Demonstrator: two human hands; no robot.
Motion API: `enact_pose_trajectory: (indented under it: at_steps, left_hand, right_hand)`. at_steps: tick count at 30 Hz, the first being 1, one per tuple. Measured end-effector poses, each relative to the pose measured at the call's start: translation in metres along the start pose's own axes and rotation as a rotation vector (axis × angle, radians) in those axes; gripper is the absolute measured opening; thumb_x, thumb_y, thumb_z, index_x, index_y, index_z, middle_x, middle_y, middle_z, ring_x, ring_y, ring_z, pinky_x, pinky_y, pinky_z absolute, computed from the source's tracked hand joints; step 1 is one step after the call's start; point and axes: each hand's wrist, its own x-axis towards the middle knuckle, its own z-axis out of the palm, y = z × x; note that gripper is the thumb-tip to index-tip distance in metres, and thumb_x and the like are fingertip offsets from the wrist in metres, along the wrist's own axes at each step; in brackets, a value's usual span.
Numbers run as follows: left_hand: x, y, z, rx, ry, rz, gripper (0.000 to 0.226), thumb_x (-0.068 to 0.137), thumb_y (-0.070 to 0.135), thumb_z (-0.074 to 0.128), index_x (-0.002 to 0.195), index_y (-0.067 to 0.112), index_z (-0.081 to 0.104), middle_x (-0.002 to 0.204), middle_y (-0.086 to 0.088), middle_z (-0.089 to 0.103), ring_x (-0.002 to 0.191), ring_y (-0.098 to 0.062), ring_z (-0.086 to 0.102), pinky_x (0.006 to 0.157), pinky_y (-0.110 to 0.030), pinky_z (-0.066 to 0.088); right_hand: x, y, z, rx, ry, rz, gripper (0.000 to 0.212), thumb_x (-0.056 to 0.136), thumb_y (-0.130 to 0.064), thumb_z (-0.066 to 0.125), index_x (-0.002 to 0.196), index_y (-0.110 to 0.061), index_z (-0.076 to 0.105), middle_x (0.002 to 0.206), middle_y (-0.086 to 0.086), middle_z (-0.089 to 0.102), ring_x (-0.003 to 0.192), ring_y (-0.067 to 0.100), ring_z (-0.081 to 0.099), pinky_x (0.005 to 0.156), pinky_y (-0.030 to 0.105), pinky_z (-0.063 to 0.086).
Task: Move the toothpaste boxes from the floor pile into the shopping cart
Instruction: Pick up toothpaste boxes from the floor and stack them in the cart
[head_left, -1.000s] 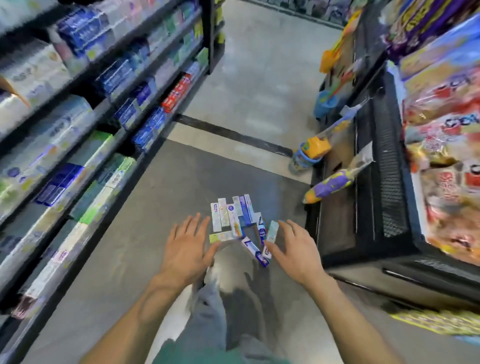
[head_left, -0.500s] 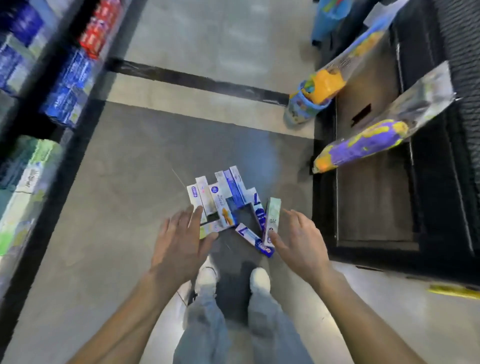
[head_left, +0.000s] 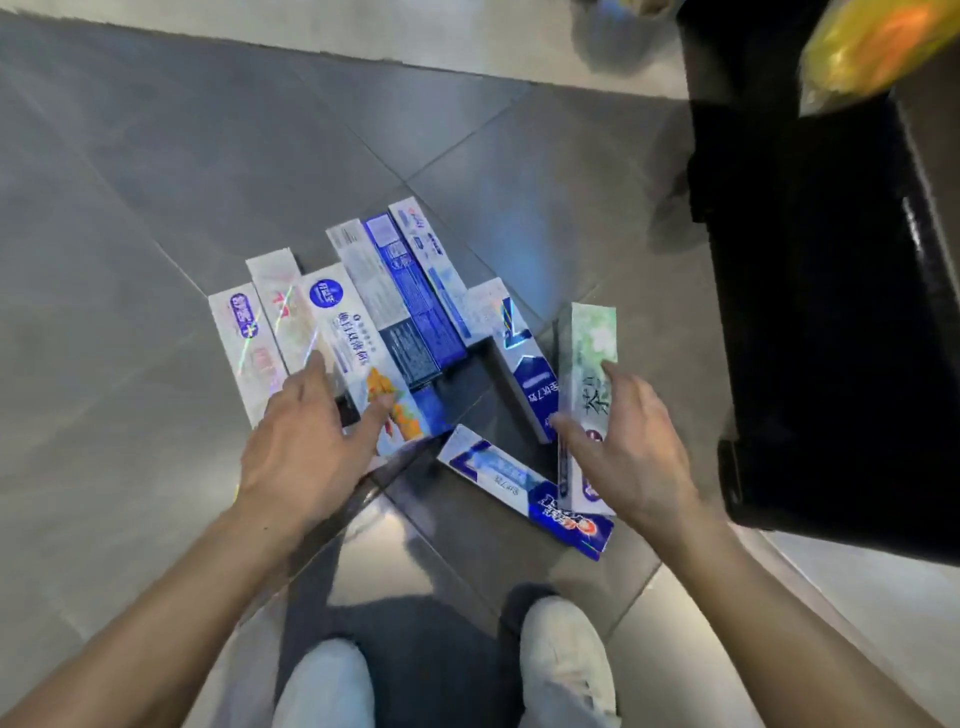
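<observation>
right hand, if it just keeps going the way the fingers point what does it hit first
Most likely the green and white toothpaste box. The right hand hovers spread over that box's near half, fingers aimed up along it. Whether the fingertips already touch it is unclear; depth is hard to judge from this head view.

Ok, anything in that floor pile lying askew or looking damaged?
Most toothpaste boxes lie side by side. One blue-and-red box lies slantwise across the near end, and the green box angles off at the right. No visible damage.
</observation>
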Motion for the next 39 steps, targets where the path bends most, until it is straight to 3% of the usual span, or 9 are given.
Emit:
enact_pose_trajectory:
  at_steps: [6, 14, 19, 23, 26, 29, 31, 35, 39]
  left_hand:
    - [0.044, -0.002, 0.043, -0.267, 0.116, -0.121, 0.082, 0.079, 0.079, 0.058, 0.124, 0.011, 0.052, 0.122, -0.015, 0.062, 0.116, -0.039, 0.057, 0.095, -0.049, 0.049]
    - [0.039, 0.024, 0.052, -0.515, 0.136, -0.273, 0.08, 0.077, 0.049, 0.077, 0.131, 0.005, 0.039, 0.131, -0.018, 0.043, 0.123, -0.035, 0.042, 0.108, -0.044, 0.039]
    - [0.035, 0.023, 0.039, -0.657, 0.203, -0.315, 0.062, 0.079, 0.032, 0.075, 0.125, 0.008, 0.04, 0.127, -0.018, 0.046, 0.104, -0.023, 0.036, 0.091, -0.034, 0.036]
    - [0.032, 0.018, 0.025, -0.73, 0.255, -0.269, 0.061, 0.064, 0.04, 0.072, 0.113, 0.021, 0.04, 0.107, -0.002, 0.062, 0.103, -0.024, 0.059, 0.092, -0.043, 0.051]
    - [0.019, 0.029, 0.005, -0.774, 0.192, -0.201, 0.054, 0.081, 0.022, 0.076, 0.119, 0.023, 0.038, 0.105, 0.01, 0.065, 0.095, -0.011, 0.064, 0.083, -0.031, 0.048]
    - [-0.003, 0.048, -0.024, -0.807, 0.169, -0.118, 0.059, 0.08, 0.027, 0.08, 0.125, 0.028, 0.042, 0.107, 0.023, 0.065, 0.093, 0.007, 0.064, 0.078, -0.019, 0.05]
    - [-0.021, 0.064, -0.052, -0.807, 0.162, -0.082, 0.055, 0.08, 0.028, 0.084, 0.123, 0.03, 0.049, 0.103, 0.027, 0.065, 0.089, 0.015, 0.062, 0.076, -0.009, 0.05]
    - [-0.063, 0.105, -0.13, -0.867, 0.121, -0.099, 0.064, 0.06, 0.051, 0.087, 0.113, 0.035, 0.054, 0.101, 0.025, 0.071, 0.094, 0.0, 0.069, 0.09, -0.039, 0.057]
    - [-0.115, 0.155, -0.236, -0.893, 0.1, -0.119, 0.068, 0.047, 0.065, 0.079, 0.101, 0.036, 0.049, 0.097, 0.018, 0.072, 0.094, -0.011, 0.07, 0.089, -0.047, 0.057]
  right_hand:
    - [0.032, 0.025, 0.039, 0.143, 0.094, 0.081, 0.087, 0.09, -0.052, 0.067, 0.157, -0.025, 0.02, 0.152, 0.005, 0.038, 0.134, 0.024, 0.045, 0.099, 0.044, 0.045]
    - [0.04, 0.03, 0.052, 0.377, 0.008, 0.192, 0.078, 0.088, -0.037, 0.075, 0.146, -0.027, 0.024, 0.137, 0.007, 0.056, 0.101, 0.021, 0.059, 0.073, 0.038, 0.053]
    - [0.032, 0.013, 0.051, 0.391, 0.08, 0.143, 0.077, 0.085, -0.039, 0.074, 0.144, -0.034, 0.024, 0.136, 0.005, 0.054, 0.114, 0.025, 0.056, 0.088, 0.047, 0.053]
    - [0.028, -0.008, 0.042, 0.392, 0.082, 0.087, 0.075, 0.083, -0.046, 0.073, 0.138, -0.041, 0.022, 0.126, 0.001, 0.055, 0.105, 0.024, 0.059, 0.086, 0.047, 0.054]
    - [0.023, -0.028, 0.024, 0.462, 0.041, 0.058, 0.08, 0.08, -0.042, 0.076, 0.139, -0.04, 0.023, 0.122, -0.002, 0.056, 0.1, 0.02, 0.06, 0.077, 0.042, 0.056]
    - [0.009, -0.051, -0.009, 0.529, 0.034, 0.039, 0.073, 0.08, -0.037, 0.077, 0.134, -0.039, 0.027, 0.112, -0.005, 0.062, 0.09, 0.013, 0.062, 0.065, 0.029, 0.049]
    - [-0.005, -0.068, -0.042, 0.587, 0.015, 0.052, 0.07, 0.078, -0.042, 0.078, 0.129, -0.04, 0.029, 0.103, -0.012, 0.063, 0.086, 0.011, 0.064, 0.07, 0.034, 0.053]
    - [-0.045, -0.104, -0.129, 0.706, -0.028, 0.074, 0.066, 0.075, -0.039, 0.082, 0.121, -0.035, 0.036, 0.099, -0.016, 0.064, 0.09, 0.012, 0.066, 0.087, 0.046, 0.056]
    - [-0.099, -0.142, -0.233, 0.791, -0.031, 0.061, 0.064, 0.063, -0.045, 0.082, 0.112, -0.039, 0.041, 0.101, -0.012, 0.068, 0.093, 0.013, 0.069, 0.09, 0.048, 0.056]
